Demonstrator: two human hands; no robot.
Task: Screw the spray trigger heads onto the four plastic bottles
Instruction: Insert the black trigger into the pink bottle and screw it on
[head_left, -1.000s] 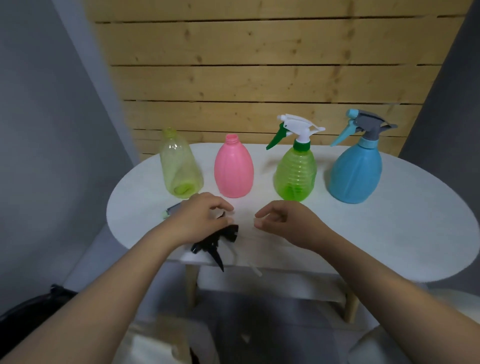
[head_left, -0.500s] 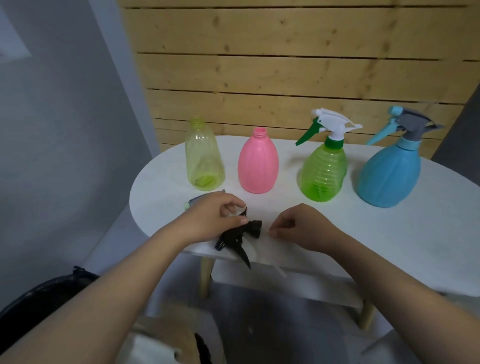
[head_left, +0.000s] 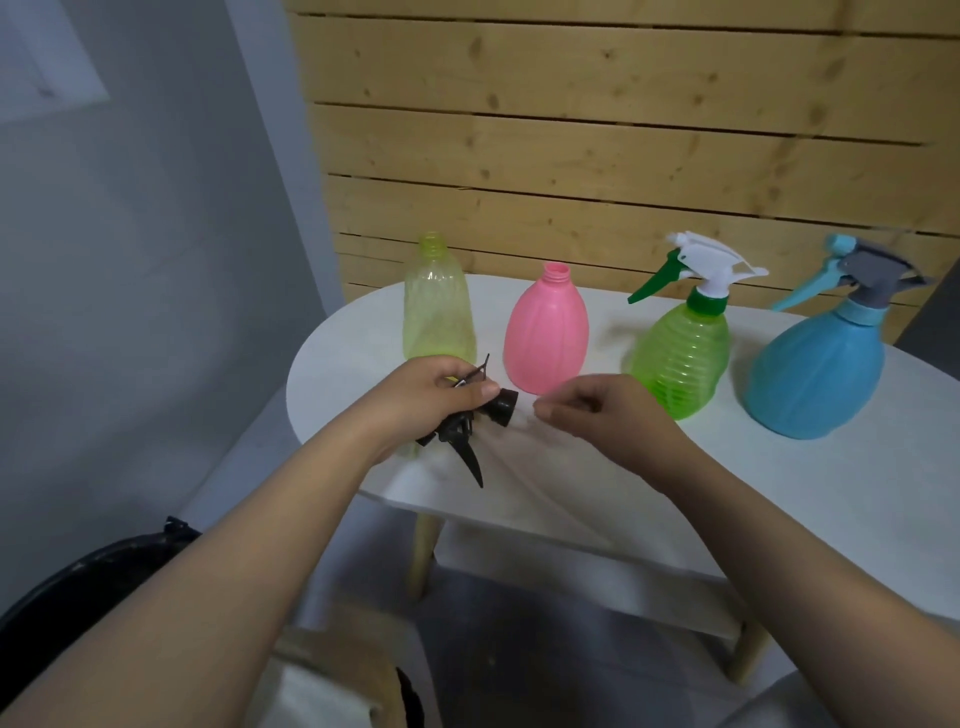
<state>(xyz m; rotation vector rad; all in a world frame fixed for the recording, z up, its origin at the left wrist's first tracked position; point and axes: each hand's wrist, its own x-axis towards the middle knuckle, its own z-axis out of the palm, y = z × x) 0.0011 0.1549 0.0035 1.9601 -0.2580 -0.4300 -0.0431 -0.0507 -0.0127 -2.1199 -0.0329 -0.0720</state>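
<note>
- My left hand (head_left: 434, 397) is closed around the black trigger head (head_left: 470, 426), collar pointing right, so it's ready to cap.
- My right hand (head_left: 597, 410), fingers pinched together just beside that collar, seems to steady its thin dip tube; I can't tell.
- The open pink bottle (head_left: 546, 338) stands just beyond both hands, the nearest neck to fill.

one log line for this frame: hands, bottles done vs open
left hand: holds black trigger head | right hand: pinched, contents unclear | capped: green bottle, blue bottle | open: yellow bottle, pink bottle
</note>
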